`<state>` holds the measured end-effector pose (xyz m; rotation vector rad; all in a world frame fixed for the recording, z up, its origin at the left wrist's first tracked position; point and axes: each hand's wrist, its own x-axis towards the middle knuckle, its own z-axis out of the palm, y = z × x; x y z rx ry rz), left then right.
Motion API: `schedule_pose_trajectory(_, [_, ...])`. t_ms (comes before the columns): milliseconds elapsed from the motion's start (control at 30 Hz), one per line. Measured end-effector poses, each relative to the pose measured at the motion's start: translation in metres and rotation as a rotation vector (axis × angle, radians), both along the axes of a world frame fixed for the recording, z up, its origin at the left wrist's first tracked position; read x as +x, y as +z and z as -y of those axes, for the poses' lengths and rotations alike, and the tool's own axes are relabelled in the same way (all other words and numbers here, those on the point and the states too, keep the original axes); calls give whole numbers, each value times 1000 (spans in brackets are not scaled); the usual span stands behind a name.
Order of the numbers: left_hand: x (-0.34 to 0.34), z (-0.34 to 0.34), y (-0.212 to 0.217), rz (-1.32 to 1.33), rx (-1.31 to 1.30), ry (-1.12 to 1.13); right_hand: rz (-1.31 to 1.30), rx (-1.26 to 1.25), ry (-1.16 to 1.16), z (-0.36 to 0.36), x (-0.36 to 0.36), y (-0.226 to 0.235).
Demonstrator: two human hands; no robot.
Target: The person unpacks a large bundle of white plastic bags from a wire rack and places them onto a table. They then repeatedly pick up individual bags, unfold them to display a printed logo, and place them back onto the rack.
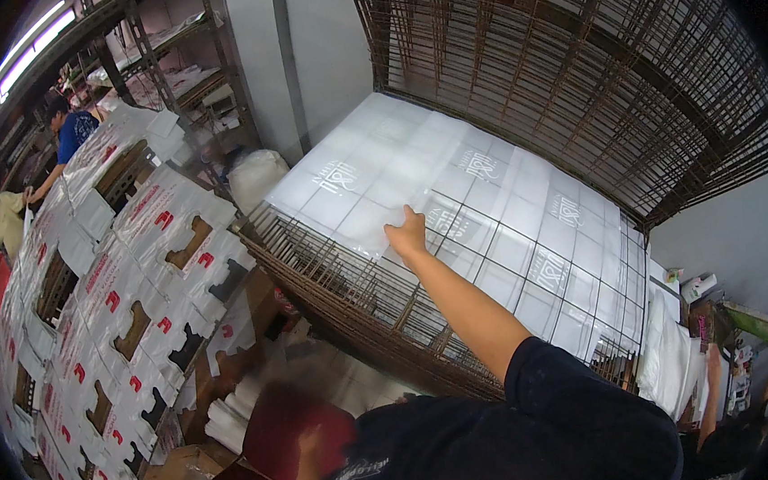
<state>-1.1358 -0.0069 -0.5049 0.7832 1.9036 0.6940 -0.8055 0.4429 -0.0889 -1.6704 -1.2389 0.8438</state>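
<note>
My right hand (409, 235) reaches over a wire rack (449, 325), thumb and one finger spread apart at the near edge of thin translucent plastic sheets (352, 175). Its other fingers are hidden beneath it; I see nothing held. These sheets, with white print, lie side by side on the rack's wire grid, and more sheets show through the wires. My left hand (311, 442) is low, close to my body, in front of a dark red chair (286, 433). Motion blurs its fingers, and I cannot make out anything in it.
Raised wire grids (568, 54) lean up behind the sheets. To the left, a slanted bank of grey-white printed plastic bags (144, 227) with cut-out handles fills the space. Another person (76, 129) in blue works beyond it. Someone's forearm (709, 386) shows at lower right. A cardboard box (173, 478) stands beside the chair.
</note>
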Motion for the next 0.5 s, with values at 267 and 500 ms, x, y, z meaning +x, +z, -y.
schedule_pose_trajectory(267, [27, -6, -3, 83, -100, -6, 91, 3, 7, 24, -1, 25])
schedule_pose_trajectory(500, [21, -7, 37, 219, -346, 154, 182, 195, 101, 69, 92, 57])
